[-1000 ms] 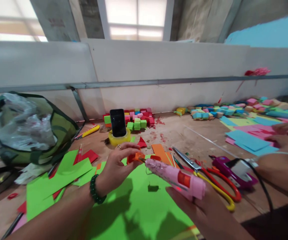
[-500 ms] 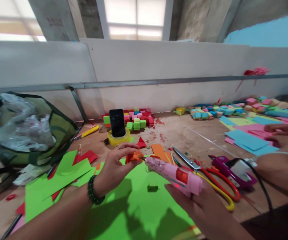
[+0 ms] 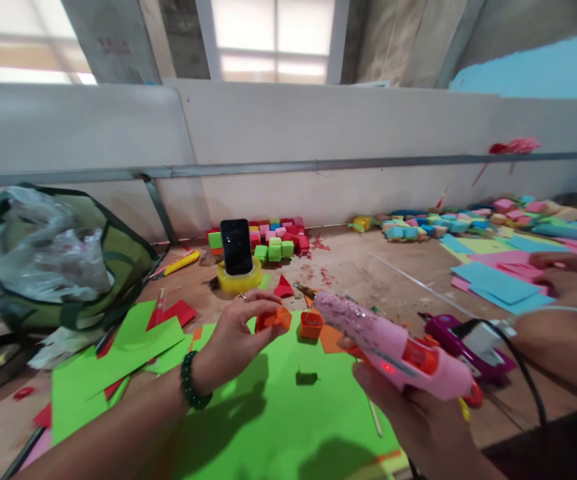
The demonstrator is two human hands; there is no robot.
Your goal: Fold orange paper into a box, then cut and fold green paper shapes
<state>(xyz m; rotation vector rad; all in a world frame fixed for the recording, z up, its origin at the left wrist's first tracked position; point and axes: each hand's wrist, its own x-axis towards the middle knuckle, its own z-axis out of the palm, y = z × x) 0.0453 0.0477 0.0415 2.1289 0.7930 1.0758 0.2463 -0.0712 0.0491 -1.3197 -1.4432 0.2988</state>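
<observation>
My left hand [image 3: 233, 340], wearing a dark green bead bracelet, pinches a small folded orange paper box [image 3: 274, 320] above the green paper [image 3: 288, 413]. My right hand [image 3: 418, 420] grips a pink glue gun [image 3: 393, 347] with a glowing red light. Its nozzle points up and left, apart from the held box. Between the box and the gun, a second orange paper box [image 3: 311, 325] sits near the paper's far edge. Closer to me on the same sheet lies a small dark green piece [image 3: 307, 378]. Most of the scissors are hidden behind the gun.
A phone [image 3: 236, 247] leans on a yellow tape roll [image 3: 241, 277], with colourful paper cubes [image 3: 281, 250] behind. At left are a green bag [image 3: 118, 260] and a yellow cutter [image 3: 181, 263]. Another person's hand [image 3: 568, 273] is beside blue sheets [image 3: 498, 283]; a purple glue gun [image 3: 468, 343] lies nearby.
The pink glue gun has pulled away from the orange box in my left hand, to the right and tipped upward. The second orange box now shows. My left hand has barely moved.
</observation>
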